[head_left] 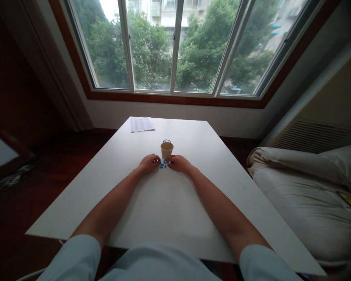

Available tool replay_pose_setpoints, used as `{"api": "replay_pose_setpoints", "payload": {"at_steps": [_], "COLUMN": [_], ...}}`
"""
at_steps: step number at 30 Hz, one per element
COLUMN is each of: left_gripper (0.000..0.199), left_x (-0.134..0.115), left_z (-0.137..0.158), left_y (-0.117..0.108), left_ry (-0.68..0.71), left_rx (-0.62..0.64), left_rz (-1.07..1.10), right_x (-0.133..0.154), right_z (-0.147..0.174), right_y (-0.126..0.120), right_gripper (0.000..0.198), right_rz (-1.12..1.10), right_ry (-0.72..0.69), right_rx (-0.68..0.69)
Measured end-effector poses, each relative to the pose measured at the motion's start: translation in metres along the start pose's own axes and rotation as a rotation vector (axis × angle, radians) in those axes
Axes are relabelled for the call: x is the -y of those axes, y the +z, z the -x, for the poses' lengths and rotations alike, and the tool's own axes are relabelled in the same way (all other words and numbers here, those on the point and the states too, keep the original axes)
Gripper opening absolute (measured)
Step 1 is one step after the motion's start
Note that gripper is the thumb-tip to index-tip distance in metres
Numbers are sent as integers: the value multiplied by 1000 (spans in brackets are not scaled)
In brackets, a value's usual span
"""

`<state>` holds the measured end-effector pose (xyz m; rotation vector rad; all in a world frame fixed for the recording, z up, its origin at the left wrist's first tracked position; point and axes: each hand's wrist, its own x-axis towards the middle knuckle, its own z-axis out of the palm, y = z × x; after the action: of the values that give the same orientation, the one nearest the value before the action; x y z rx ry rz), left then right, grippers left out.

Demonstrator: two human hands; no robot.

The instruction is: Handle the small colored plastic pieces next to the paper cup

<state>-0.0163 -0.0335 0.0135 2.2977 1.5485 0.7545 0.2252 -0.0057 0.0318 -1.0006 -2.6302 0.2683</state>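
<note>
A tan paper cup stands upright on the white table, its mouth facing up toward me. Several small blue pieces lie scattered just in front of it; their exact shape is too small to tell. My left hand rests at their left side, fingers curled in and fingertips close together beside the pieces. From the right, my right hand reaches to the same pieces with thumb and fingers bent together near the cup's base. Whatever either hand pinches is too small to make out.
Both forearms lie over the white table. Behind the cup is a thin dark loop-shaped item. Printed sheets lie at the table's far left corner. A cushioned seat with a pale cover stands to the right, and windows are ahead.
</note>
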Motion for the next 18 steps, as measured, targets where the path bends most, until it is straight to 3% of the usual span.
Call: {"api": "replay_pose_setpoints", "payload": {"at_steps": [18], "left_gripper": [18], "left_x": [-2], "left_z": [0], "left_y": [-1], "left_ry": [-7], "left_rx": [3], "left_rz": [-25], "right_x": [1], "right_z": [2], "right_y": [-4], "right_gripper": [15], "right_rz": [2], "right_ry": [23], "right_rx": [-19]}}
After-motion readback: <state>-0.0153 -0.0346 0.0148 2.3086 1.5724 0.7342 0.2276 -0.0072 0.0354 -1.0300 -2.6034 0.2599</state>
